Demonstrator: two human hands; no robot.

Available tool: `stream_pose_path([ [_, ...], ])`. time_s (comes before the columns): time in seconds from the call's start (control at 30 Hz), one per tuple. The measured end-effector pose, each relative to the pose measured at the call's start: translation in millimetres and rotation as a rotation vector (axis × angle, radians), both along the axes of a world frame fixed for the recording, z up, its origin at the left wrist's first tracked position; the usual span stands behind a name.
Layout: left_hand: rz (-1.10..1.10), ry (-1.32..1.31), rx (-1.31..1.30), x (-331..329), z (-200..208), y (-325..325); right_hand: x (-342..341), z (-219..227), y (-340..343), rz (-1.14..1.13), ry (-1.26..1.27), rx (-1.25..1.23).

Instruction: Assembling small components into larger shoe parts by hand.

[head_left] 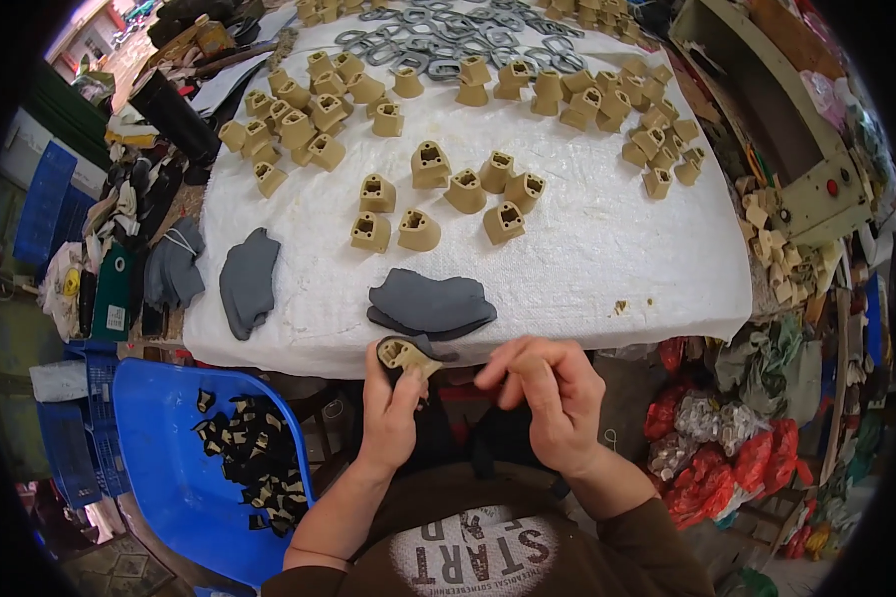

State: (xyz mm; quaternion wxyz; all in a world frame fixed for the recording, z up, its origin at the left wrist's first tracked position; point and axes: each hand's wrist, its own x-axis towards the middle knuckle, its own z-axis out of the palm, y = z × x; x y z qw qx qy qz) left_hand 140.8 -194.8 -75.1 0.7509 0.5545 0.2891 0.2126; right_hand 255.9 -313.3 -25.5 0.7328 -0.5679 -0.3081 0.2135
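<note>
Just past the table's front edge, my left hand [396, 413] grips a hollow beige molded block [405, 356]. A dark grey strip [427, 344] curves around the block's far side, and its loose end sticks out to the right. My right hand [558, 398] hovers to the right of that end, apart from it. Its fingers are loosely bent with the tips apart, slightly blurred, and I see nothing in them. Beyond my left hand, a stack of dark grey cut sheets [431, 300] lies on the white-covered table [587, 289].
Several beige blocks [430, 164] stand mid-table, with larger groups behind and grey metal rings [448, 45] at the back. More grey sheets [248, 284] lie left. A blue tub [159, 458] at lower left holds black-covered pieces [254, 453]. Red plastic bags [707, 483] lie at right.
</note>
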Motion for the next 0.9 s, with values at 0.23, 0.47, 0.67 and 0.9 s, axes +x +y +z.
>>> stream_pose_path([
  [0.23,-0.165,-0.04,0.107,5.6,26.2,-6.0,-3.7,-19.3,9.8,-0.073,-0.314,-0.176],
  [0.47,-0.206,-0.017,0.155,5.7,17.2,-12.7,-3.3,-29.1,7.4,-0.055,-0.195,-0.284],
  [0.67,-0.116,0.001,0.425,10.6,14.6,-15.9,-4.9,-29.2,14.1,-0.13,-0.558,-0.214],
  [0.9,-0.114,0.036,0.244,9.3,13.3,-14.5,-16.8,-34.4,18.6,-0.221,-0.831,-0.2],
])
